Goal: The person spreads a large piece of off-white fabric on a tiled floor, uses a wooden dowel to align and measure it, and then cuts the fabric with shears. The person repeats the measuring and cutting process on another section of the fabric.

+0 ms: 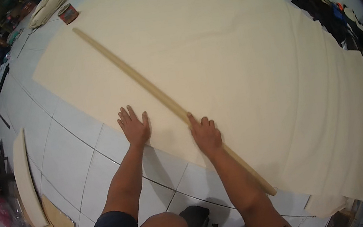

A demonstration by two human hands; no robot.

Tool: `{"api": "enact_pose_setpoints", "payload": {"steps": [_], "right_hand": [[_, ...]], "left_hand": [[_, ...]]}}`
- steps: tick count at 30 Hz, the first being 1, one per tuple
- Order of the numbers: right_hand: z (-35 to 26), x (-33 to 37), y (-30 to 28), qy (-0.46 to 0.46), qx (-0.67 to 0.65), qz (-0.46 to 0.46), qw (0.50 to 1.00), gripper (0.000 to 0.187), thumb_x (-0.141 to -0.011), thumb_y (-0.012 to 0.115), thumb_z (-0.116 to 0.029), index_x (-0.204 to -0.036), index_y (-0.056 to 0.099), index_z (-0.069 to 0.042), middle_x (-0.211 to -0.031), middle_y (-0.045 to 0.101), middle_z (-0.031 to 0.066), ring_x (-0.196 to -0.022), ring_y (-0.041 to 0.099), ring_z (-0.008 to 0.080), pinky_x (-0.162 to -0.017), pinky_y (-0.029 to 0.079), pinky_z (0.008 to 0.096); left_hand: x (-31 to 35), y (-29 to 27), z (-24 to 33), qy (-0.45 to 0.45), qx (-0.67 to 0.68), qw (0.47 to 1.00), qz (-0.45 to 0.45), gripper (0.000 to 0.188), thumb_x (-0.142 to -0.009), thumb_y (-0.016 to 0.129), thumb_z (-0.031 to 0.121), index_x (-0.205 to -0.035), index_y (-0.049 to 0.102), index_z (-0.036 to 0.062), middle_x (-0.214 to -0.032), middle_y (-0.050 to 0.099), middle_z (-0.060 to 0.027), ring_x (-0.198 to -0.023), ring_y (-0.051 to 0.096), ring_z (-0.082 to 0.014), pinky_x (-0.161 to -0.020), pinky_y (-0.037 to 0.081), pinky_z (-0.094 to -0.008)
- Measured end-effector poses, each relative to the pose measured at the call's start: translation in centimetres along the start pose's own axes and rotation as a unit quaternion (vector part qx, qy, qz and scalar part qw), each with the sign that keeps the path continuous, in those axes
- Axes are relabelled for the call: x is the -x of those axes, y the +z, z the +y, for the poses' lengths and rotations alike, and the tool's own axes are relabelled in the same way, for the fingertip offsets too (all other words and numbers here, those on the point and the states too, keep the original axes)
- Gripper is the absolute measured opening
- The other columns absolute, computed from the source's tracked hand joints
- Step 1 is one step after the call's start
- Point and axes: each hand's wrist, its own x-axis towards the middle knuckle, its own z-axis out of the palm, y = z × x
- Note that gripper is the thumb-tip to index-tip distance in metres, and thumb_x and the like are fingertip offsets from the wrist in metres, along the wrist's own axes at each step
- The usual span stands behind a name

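White tiled floor [71, 144] underlies a broad cream cloth [237, 48], on which a tan pole [136, 76] lies from 10:30 to 4:30. Left of it, the left hand [135, 129] presses flat, fingers spread and holding nothing; the right hand [207, 135] covers the pole, fingers partly curled, though whether they grasp it I cannot tell.

No writing can be read; the markings on the red tin [68, 14] are too small to make out.

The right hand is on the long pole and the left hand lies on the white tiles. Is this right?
Not the tiles: in the head view, the left hand lies on the cream sheet. The right hand is on the pole.
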Motion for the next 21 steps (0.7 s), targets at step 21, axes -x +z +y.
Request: {"api": "enact_pose_setpoints", "payload": {"steps": [21], "right_hand": [[39.0, 22.2, -7.3, 0.578, 0.029, -0.118, 0.807, 0.057, -0.104, 0.036, -0.042, -0.155, 0.020, -0.022, -0.116, 0.057, 0.0241, -0.105, 0.060, 0.0420, -0.088, 0.050, 0.0535]], "left_hand": [[9.5, -1.1, 9.3, 0.120, 0.021, 0.988, -0.097, 0.082, -0.093, 0.054, 0.048, -0.151, 0.025, -0.0015, -0.156, 0.019, -0.0299, -0.146, 0.016, -0.0446, -0.118, 0.009, -0.0575]]}}
